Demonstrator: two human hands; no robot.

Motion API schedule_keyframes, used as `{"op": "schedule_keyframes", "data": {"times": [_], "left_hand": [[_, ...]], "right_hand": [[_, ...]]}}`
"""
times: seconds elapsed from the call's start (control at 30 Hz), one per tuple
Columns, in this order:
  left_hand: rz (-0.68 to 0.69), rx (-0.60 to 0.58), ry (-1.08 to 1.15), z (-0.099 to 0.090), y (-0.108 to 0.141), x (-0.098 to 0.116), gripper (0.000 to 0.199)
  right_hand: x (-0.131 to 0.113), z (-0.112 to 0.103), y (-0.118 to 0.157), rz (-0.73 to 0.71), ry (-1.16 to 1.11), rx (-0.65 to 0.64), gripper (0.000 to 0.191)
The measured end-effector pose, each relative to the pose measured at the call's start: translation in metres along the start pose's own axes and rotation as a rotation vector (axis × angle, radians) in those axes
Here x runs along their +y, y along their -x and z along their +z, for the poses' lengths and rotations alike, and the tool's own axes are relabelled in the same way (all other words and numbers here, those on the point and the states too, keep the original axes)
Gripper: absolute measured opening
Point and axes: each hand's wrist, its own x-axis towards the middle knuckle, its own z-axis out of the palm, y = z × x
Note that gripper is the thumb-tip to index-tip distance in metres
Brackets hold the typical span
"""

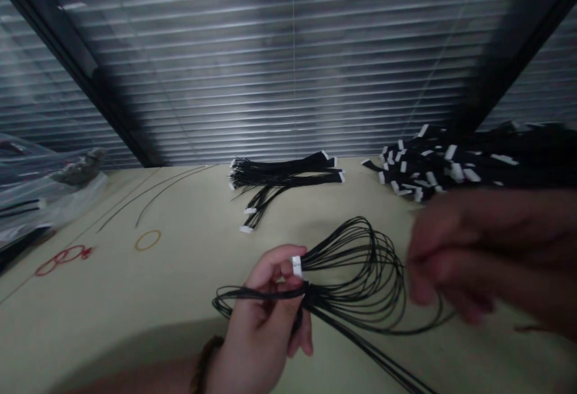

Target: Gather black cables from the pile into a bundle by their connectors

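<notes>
Near the middle of the table, my left hand (270, 316) is closed round a bundle of thin black wires (360, 292). A white connector (297, 266) shows between its fingertips. The wires loop out to the right of that hand, and several straight strands run down to the lower right. My right hand (473, 261) is blurred by motion at the right, its fingers drawn together beside the loops. One wire loop passes close to its fingers, but whether it is pinched there cannot be made out.
Bundled black cables with white ends (288, 168) lie at the table's back middle. A large cable pile (442, 162) fills the back right. Plastic bags (72, 201), red bands (63, 258), a yellow band (148, 240) and loose wires (157, 192) are at left. Blinds (270, 69) stand behind.
</notes>
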Motion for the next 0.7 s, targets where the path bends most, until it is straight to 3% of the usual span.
{"op": "schedule_keyframes", "data": {"times": [0.03, 0.07, 0.17, 0.7], "left_hand": [[0.005, -0.009, 0.011, 0.000, 0.000, 0.000, 0.018], [0.010, -0.018, 0.023, 0.000, 0.001, 0.000, 0.017], [0.016, -0.061, 0.059, 0.001, 0.003, 0.001, 0.016], [0.001, -0.144, 0.067, 0.004, 0.009, 0.002, 0.016]], "right_hand": [[-0.015, 0.009, -0.001, -0.001, -0.070, -0.110, 0.028], [-0.028, 0.018, -0.002, -0.016, -0.085, -0.135, 0.027], [-0.051, 0.037, 0.000, -0.121, -0.037, -0.087, 0.031], [-0.059, 0.046, 0.003, -0.189, -0.077, 0.005, 0.039]]}}
